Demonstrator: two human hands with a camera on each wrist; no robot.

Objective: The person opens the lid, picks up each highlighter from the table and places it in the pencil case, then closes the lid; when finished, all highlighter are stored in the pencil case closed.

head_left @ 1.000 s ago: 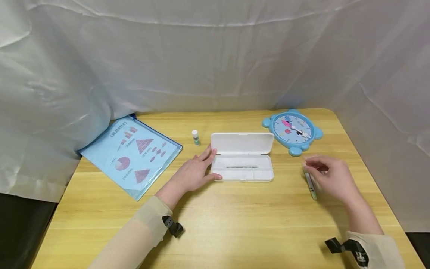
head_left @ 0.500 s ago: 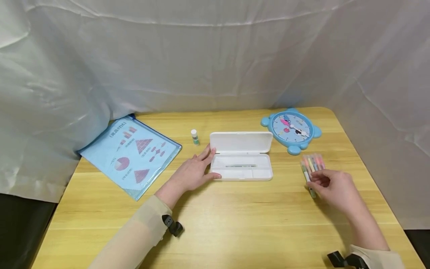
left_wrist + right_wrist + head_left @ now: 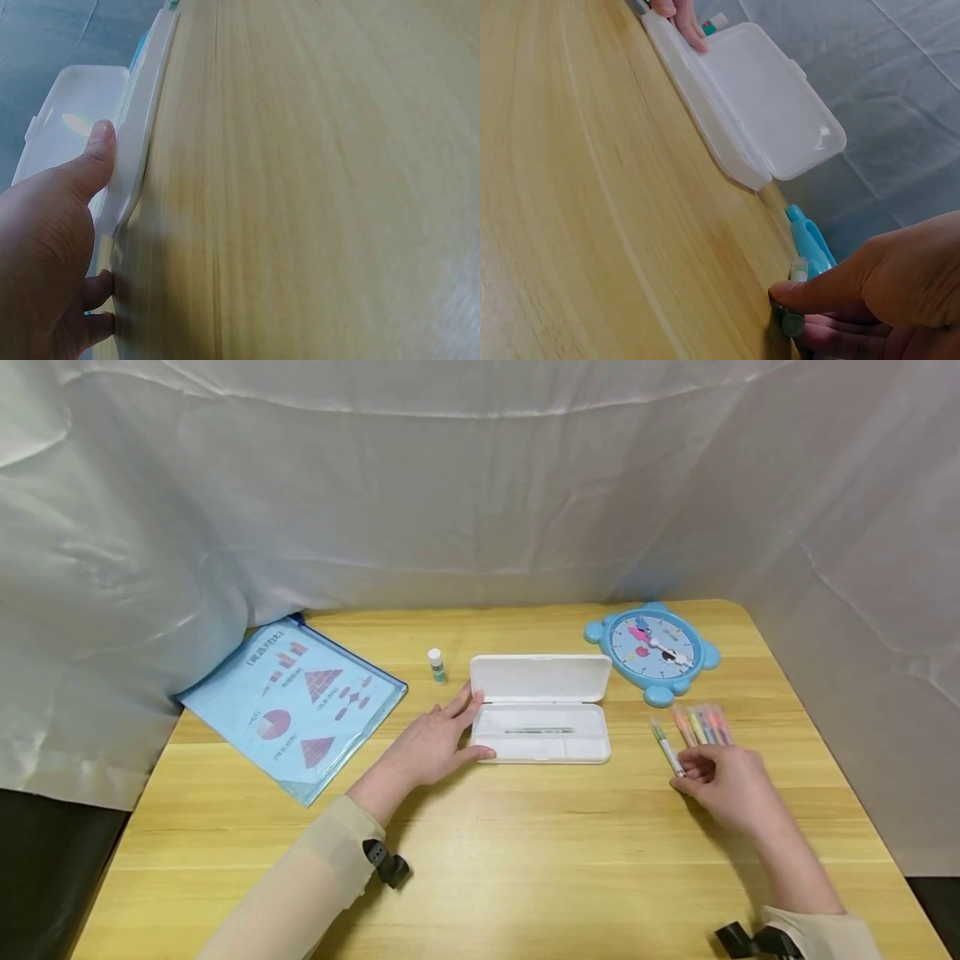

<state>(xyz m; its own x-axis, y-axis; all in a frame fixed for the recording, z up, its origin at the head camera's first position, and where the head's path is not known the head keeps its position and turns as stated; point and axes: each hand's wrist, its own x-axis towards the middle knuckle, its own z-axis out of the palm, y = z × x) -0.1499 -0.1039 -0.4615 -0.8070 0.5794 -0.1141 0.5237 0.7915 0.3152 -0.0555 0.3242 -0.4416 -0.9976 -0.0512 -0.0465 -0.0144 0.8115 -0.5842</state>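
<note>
A white pencil case [image 3: 540, 750] stands with its lid raised at the middle of the table, a slim greenish pen [image 3: 538, 730] inside. My left hand [image 3: 427, 747] holds the case's left end, thumb [image 3: 101, 146] over the near rim and fingers by the hinge. Over on the right, my right hand [image 3: 723, 785] pinches a green-tipped marker [image 3: 667, 748] between thumb and fingers at its near end. Several other markers [image 3: 701, 725], with pink, orange and yellow among their colours, lie side by side just beyond that hand, their near ends hidden by it.
A blue toy clock [image 3: 652, 647] lies behind the markers. The small white-capped glue stick [image 3: 437, 666] stands upright left of the case. At far left is a blue zip folder [image 3: 300, 710] with printed shapes. Grey curtain [image 3: 480, 510] closes off the back and sides.
My right hand has drawn back toward me, uncovering the row of markers, and has swung the green marker leftward, apart from the others. The left hand stays on the case.
</note>
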